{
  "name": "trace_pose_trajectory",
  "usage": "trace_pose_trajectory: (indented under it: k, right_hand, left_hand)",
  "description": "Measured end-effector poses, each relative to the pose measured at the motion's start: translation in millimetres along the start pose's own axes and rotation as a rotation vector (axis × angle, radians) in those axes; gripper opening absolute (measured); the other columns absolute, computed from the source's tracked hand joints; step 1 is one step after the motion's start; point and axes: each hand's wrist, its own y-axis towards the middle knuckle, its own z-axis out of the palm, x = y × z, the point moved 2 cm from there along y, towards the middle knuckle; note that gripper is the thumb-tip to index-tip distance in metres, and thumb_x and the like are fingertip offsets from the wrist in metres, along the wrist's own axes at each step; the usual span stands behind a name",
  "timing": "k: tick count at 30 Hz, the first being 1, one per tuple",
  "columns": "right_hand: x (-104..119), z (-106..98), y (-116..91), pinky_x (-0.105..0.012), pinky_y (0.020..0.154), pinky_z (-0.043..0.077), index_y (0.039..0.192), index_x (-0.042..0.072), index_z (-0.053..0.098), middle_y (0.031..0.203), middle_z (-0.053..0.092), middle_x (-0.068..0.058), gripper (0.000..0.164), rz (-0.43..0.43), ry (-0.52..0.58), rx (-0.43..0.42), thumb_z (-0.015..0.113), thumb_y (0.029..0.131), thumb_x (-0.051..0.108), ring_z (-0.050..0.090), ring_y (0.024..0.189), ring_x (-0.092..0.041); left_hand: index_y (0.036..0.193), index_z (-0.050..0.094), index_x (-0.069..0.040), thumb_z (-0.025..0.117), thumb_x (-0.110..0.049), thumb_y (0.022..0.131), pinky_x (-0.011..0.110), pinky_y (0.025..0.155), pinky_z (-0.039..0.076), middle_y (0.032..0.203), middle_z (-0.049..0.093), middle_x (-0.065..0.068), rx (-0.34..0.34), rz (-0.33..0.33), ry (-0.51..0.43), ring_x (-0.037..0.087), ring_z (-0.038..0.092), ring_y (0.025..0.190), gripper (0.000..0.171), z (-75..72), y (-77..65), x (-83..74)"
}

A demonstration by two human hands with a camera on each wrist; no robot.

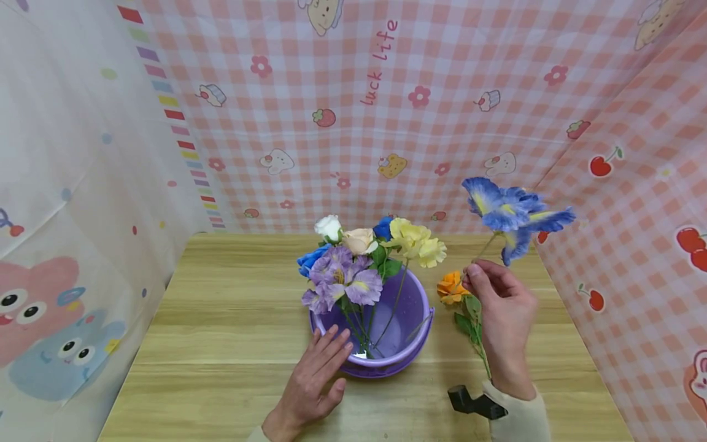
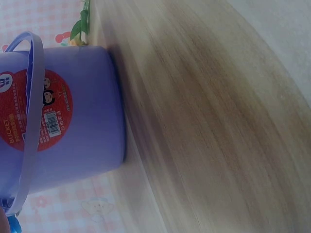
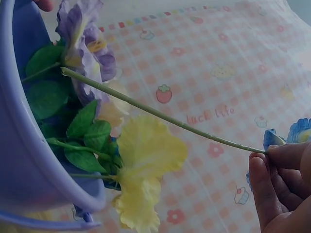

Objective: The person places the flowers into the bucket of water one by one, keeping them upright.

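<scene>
My right hand (image 1: 505, 316) pinches the stem of a blue artificial iris (image 1: 502, 205) between thumb and fingers, up to the right of a purple bucket (image 1: 424, 334). In the right wrist view the green stem (image 3: 170, 120) reaches from the fingertips toward the bucket, its cut end near the purple iris (image 3: 87, 53). My left hand (image 1: 315, 380) rests with extended fingers on the bucket's near left rim. Inside stand a purple iris, a yellow flower (image 1: 411, 239), a white rose (image 1: 328, 227), a peach rose (image 1: 358, 240) and blue blooms (image 1: 312, 259).
An orange rose (image 1: 453, 288) with leaves lies on the wooden table (image 1: 221, 344), right of the bucket and partly behind my right hand. A black strap piece (image 1: 476, 403) sits by the right cuff. Patterned cloth (image 1: 342, 147) hangs behind and at both sides.
</scene>
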Motion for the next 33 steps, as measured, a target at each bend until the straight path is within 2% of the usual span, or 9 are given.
trace_pose_trajectory:
  k: [4,10,15,23,30,33]
  right_hand:
    - [-3.0,8.5,-3.3,-0.025,0.069,0.063,0.106,-0.019,0.069,0.085,0.077,-0.008,0.025,0.011,-0.064,0.027,0.076,0.093,0.002,0.074,0.071,-0.014]
    - [-7.4,19.4,-7.7,-0.025,0.065,0.063,0.102,-0.010,0.075,0.083,0.077,-0.007,0.018,0.032,-0.131,0.070,0.077,0.093,0.005,0.074,0.069,-0.016]
    - [-11.7,28.4,-10.1,-0.023,0.063,0.062,0.102,-0.011,0.075,0.081,0.077,-0.006,0.017,0.032,-0.134,0.103,0.077,0.093,0.003,0.073,0.067,-0.013]
    - [-19.6,41.1,-14.9,-0.033,0.070,0.065,0.101,-0.014,0.073,0.086,0.076,-0.014,0.016,0.006,-0.124,0.182,0.076,0.092,-0.001,0.075,0.071,-0.019]
    - [-28.1,48.2,-17.5,-0.037,0.068,0.065,0.101,-0.010,0.076,0.086,0.077,-0.007,0.015,0.022,-0.150,0.223,0.077,0.093,0.002,0.074,0.070,-0.017]
    - [-31.6,51.7,-18.1,-0.037,0.070,0.065,0.101,-0.010,0.076,0.088,0.077,-0.008,0.015,0.029,-0.161,0.246,0.077,0.092,0.003,0.073,0.070,-0.017]
  left_hand:
    - [0.125,0.068,0.009,0.045,-0.028,0.109,0.052,0.122,0.033,0.132,0.065,0.028,0.003,-0.002,-0.001,0.043,0.057,0.132,0.047,-0.2,-0.2,0.0]
    - [0.125,0.068,0.010,0.045,-0.028,0.109,0.052,0.122,0.033,0.132,0.065,0.029,0.002,0.003,0.001,0.043,0.057,0.131,0.047,-0.3,0.5,-0.1]
    - [0.125,0.068,0.010,0.045,-0.028,0.109,0.052,0.122,0.033,0.131,0.066,0.029,-0.005,0.009,0.003,0.043,0.057,0.131,0.047,-0.7,1.1,-0.2]
    - [0.125,0.068,0.009,0.045,-0.028,0.109,0.051,0.122,0.033,0.132,0.065,0.029,-0.001,0.005,-0.002,0.042,0.056,0.132,0.047,-0.2,0.6,0.1]
    - [0.125,0.068,0.009,0.045,-0.028,0.109,0.051,0.122,0.033,0.132,0.065,0.028,0.005,0.005,0.007,0.042,0.057,0.132,0.047,0.1,-0.3,0.1]
    - [0.125,0.068,0.009,0.045,-0.028,0.109,0.051,0.122,0.033,0.132,0.065,0.028,0.007,0.005,0.011,0.043,0.057,0.132,0.047,0.1,-0.5,0.3]
